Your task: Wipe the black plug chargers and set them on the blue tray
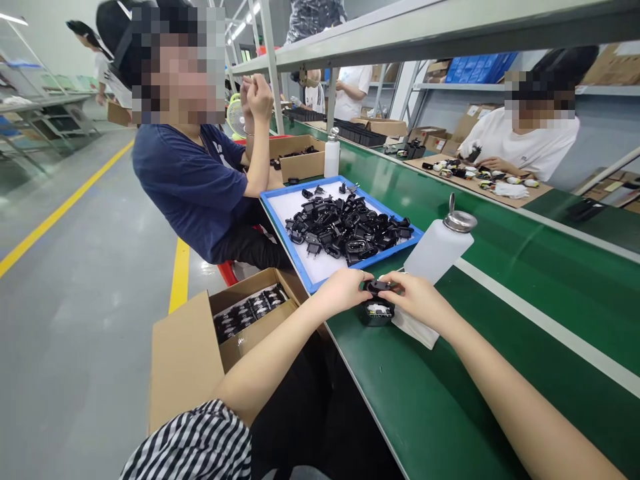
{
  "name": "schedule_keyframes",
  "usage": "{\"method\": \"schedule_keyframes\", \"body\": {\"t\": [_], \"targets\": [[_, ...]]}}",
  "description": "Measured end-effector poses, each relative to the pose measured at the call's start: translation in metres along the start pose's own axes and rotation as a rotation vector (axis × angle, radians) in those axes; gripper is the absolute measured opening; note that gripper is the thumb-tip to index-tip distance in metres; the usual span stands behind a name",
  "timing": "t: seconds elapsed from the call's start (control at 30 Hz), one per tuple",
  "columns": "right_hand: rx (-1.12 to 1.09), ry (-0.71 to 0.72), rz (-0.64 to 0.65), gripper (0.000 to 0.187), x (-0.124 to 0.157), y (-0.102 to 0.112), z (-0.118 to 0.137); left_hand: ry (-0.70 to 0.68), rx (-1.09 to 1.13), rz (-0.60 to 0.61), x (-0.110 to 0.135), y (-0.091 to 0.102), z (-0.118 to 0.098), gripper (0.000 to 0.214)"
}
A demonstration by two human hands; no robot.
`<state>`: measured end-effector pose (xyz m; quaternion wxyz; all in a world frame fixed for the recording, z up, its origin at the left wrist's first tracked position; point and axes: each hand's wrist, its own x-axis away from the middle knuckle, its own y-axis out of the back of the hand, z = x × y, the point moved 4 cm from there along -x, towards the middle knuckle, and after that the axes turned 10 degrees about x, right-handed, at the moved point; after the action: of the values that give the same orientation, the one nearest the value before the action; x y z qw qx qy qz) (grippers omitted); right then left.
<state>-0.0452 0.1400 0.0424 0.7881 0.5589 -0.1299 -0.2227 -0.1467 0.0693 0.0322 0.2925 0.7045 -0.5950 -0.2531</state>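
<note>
Both of my hands meet over the green bench near its edge. My left hand (345,289) pinches one side of a small black plastic piece (377,288), and my right hand (411,294) grips its other side. Directly below, a black box-shaped housing (378,315) with pale markings or parts on its front touches or nearly touches that piece; I cannot tell if they are joined. A folded white cloth (419,331) lies under my right hand. Just beyond stands a white pump bottle (440,248) with a metal top.
A blue-rimmed tray (287,243) holds a heap of black plug adapters (345,227). At left, an open carton (187,353) contains packed black items. A co-worker in navy (190,187) sits beyond it. Across the bench, another person (525,143) handles small parts on cardboard. A shelf (400,37) hangs overhead.
</note>
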Motion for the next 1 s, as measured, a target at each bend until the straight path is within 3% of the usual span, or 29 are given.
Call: {"method": "schedule_keyframes", "body": {"t": [0.3,0.4,0.57,0.8,1.0], "targets": [[-0.011,-0.009,0.012,0.017,-0.002,-0.001,0.0,-0.115,-0.108,0.025,-0.001,0.006,-0.008,0.027],[-0.023,-0.079,0.092,0.026,-0.008,-0.005,-0.006,-0.165,-0.266,0.107,-0.004,0.011,-0.018,0.025],[-0.011,-0.094,0.203,0.026,-0.022,-0.011,-0.016,-0.041,-0.405,0.333,-0.013,0.019,-0.033,0.024],[0.053,-0.066,0.248,0.022,-0.027,-0.005,-0.006,-0.067,-0.406,0.396,-0.014,0.021,-0.038,0.021],[0.178,-0.069,0.124,0.03,-0.026,0.0,-0.006,-0.101,-0.385,0.363,-0.01,0.019,-0.027,0.024]]}}
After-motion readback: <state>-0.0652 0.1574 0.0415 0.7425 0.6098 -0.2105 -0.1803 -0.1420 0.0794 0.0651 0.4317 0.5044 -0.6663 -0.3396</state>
